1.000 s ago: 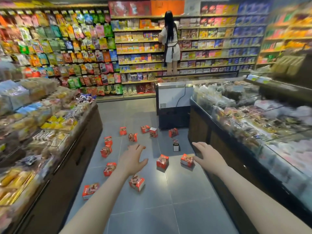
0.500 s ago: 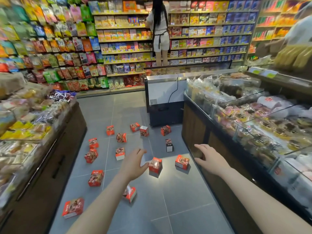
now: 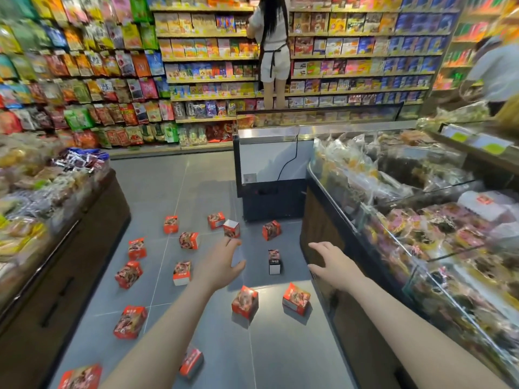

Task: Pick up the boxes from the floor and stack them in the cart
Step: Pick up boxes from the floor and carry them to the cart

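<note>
Shop aisle, view from head camera. Left hand (image 3: pixel 220 265) and right hand (image 3: pixel 331 263) reached forward at frame centre, fingers spread loose, both held nothing. Red boxes (image 3: pixel 245 301) lay scattered over grey floor (image 3: pixel 280 360) from centre to lower left of frame, well apart from one another, some upright, some tipped. Cart not in view. Judged: task barely begun, no box lifted, none stacked; whole scatter left to gather. Person stood at shelves (image 3: pixel 351 46), top centre.
</note>
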A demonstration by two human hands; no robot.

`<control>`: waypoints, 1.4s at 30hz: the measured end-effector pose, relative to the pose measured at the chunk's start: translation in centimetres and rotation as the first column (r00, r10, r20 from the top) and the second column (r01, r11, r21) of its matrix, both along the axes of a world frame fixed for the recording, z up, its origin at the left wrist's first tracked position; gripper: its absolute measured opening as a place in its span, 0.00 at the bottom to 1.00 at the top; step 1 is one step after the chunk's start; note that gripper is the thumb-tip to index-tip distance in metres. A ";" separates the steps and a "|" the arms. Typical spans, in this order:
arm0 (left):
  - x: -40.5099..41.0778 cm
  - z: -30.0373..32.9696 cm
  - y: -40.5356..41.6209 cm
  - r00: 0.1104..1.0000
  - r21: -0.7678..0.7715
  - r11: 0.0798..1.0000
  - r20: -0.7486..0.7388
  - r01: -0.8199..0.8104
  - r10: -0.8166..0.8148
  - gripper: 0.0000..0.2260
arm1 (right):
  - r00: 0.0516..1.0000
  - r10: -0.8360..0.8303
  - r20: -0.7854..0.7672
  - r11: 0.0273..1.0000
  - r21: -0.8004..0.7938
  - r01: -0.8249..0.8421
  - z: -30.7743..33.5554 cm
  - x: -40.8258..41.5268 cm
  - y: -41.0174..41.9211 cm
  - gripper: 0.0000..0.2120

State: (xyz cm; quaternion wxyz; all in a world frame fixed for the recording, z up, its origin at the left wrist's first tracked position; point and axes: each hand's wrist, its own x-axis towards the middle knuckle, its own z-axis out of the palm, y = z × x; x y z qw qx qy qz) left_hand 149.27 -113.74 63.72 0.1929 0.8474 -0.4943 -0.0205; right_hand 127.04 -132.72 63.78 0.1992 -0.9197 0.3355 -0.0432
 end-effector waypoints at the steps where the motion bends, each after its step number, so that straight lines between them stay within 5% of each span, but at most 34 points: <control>1: 0.7 -0.2 -1.2 1.000 0.006 1.000 -0.003 -0.003 0.003 0.23 | 1.000 0.004 -0.005 1.000 0.002 -0.004 -0.2 0.9 -1.1 0.27; 19: 22.8 -9.1 -20.2 0.987 0.124 0.989 -0.150 0.085 -0.066 0.22 | 0.988 -0.097 -0.117 0.987 0.117 0.111 -8.7 19.1 -20.2 0.27; 29: 26.0 -18.6 -25.3 0.933 0.274 0.961 -0.352 0.028 0.073 0.25 | 0.959 -0.005 -0.282 0.977 0.202 0.064 -18.0 22.8 -28.4 0.27; 34: 27.2 -26.3 -27.5 0.852 0.353 0.934 -0.469 -0.059 0.231 0.35 | 0.922 0.077 -0.379 0.940 0.337 0.060 -25.6 25.0 -33.4 0.29; 40: 28.3 -39.4 -29.8 0.829 0.418 0.901 -0.460 -0.113 0.318 0.27 | 0.887 0.086 -0.454 0.896 0.424 0.130 -37.8 26.9 -36.1 0.38; 42: 28.7 -45.1 -30.6 0.814 0.504 0.861 -0.470 -0.071 0.342 0.31 | 0.873 0.084 -0.480 0.897 0.418 0.144 -43.5 27.4 -36.8 0.39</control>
